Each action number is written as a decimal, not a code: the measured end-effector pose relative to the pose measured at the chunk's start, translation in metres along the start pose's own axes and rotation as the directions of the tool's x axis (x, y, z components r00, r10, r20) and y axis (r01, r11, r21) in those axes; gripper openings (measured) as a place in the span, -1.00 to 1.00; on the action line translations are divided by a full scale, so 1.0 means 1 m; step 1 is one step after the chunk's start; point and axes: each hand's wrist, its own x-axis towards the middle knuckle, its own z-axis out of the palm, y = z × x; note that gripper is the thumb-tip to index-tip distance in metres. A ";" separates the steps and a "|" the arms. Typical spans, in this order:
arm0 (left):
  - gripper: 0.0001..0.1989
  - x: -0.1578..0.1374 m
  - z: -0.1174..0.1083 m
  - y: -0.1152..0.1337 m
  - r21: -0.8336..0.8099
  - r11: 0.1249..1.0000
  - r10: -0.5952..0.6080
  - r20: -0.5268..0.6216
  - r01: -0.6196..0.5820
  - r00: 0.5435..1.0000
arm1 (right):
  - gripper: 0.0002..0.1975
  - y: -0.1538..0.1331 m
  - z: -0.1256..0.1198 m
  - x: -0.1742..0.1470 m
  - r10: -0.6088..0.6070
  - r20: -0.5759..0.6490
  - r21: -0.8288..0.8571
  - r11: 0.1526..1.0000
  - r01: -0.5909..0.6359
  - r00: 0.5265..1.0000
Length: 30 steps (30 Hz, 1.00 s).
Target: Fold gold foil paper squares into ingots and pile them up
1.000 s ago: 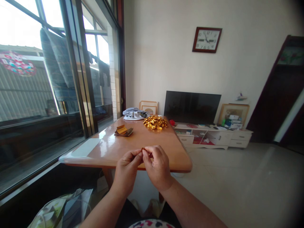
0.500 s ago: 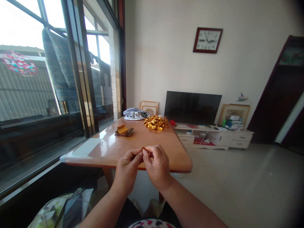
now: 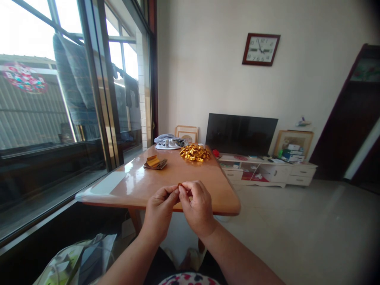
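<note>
Between the fingertips of both hands is a small piece of gold foil paper (image 3: 179, 185), mostly hidden by the fingers. My left hand (image 3: 162, 204) pinches it from the left, thumb against forefinger. From the other side my right hand (image 3: 196, 204) pinches it too, and the two thumbs nearly meet. Both hands are above the near edge of the wooden table (image 3: 142, 186). Farther back on the tabletop lies a stack of gold paper sheets (image 3: 154, 162). To its right is a heap of shiny folded gold foil pieces (image 3: 195, 153).
Folded clothes (image 3: 169, 141) lie at the table's far end. A white sheet (image 3: 109, 183) is on its left side, by the window. Beyond stand a television (image 3: 241, 134) and a low white cabinet (image 3: 276, 173). Bags (image 3: 80, 261) sit at the lower left.
Both hands stay in nearly the same place, still pinching the small gold foil paper. The view has shifted very slightly; the stack and the heap look unchanged.
</note>
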 end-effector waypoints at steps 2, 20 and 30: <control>-0.76 0.000 0.000 0.000 0.004 1.000 0.003 0.002 -0.003 1.000 | -0.92 0.000 0.001 0.000 -0.002 -0.003 -0.009 1.000 0.002 1.000; -0.75 0.000 -0.001 -0.002 0.002 1.000 -0.003 0.003 0.003 1.000 | -0.92 -0.001 0.000 0.000 0.038 0.026 -0.006 0.999 -0.038 0.999; -0.76 -0.002 0.000 0.000 0.008 1.000 -0.014 -0.003 0.014 1.000 | -0.94 -0.001 -0.001 0.001 0.033 0.030 -0.059 0.998 -0.032 0.999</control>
